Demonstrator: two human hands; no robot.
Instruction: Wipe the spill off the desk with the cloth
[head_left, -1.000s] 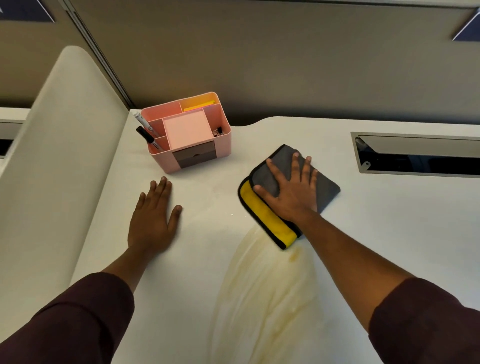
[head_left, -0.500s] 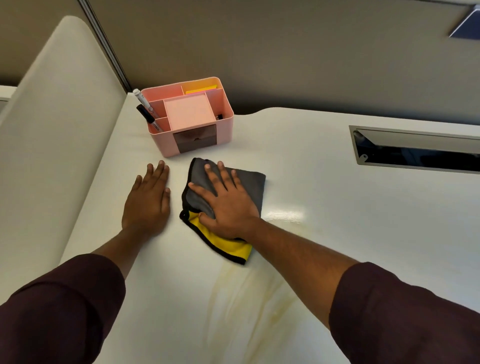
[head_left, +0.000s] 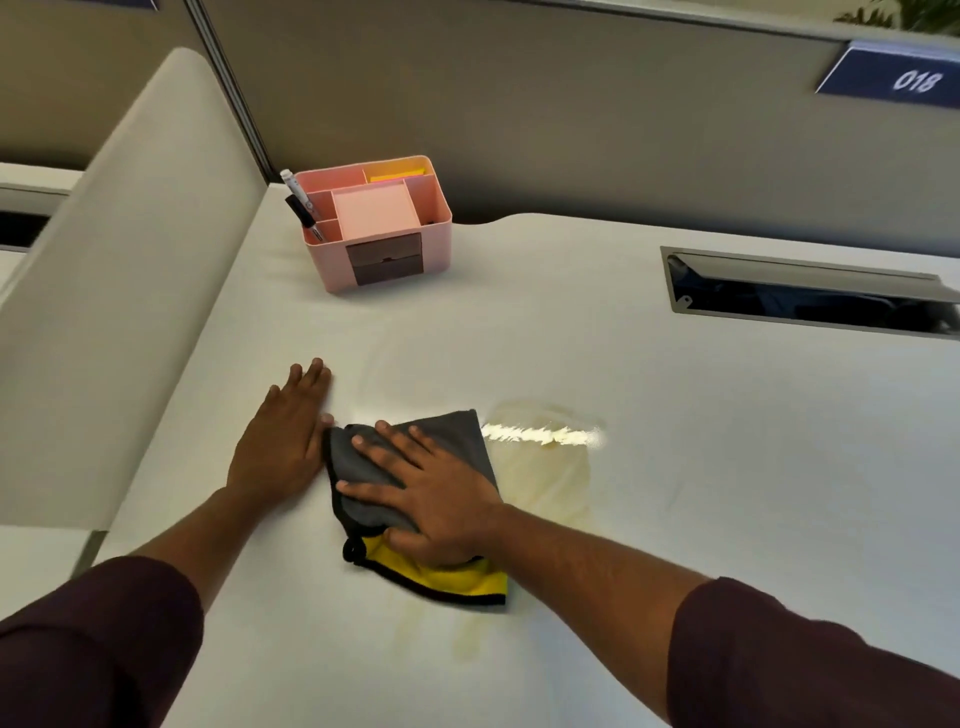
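A folded cloth (head_left: 457, 431), grey on top with a yellow underside and black edging, lies on the white desk (head_left: 727, 467). My right hand (head_left: 431, 493) presses flat on it, fingers spread and pointing left. A yellowish spill (head_left: 545, 467) smears the desk just right of the cloth, with fainter streaks (head_left: 462, 644) in front of it. My left hand (head_left: 283, 441) rests flat on the desk beside the cloth's left edge, holding nothing.
A pink desk organiser (head_left: 376, 221) with pens and sticky notes stands at the back left. A recessed cable slot (head_left: 810, 291) is set into the desk at the back right. A white partition (head_left: 119, 291) borders the left side; a grey divider wall runs behind.
My right hand has slid the cloth from the right to the left, then back toward me across the spill. Much of the yellowish smear is thinner. My left hand stayed put.
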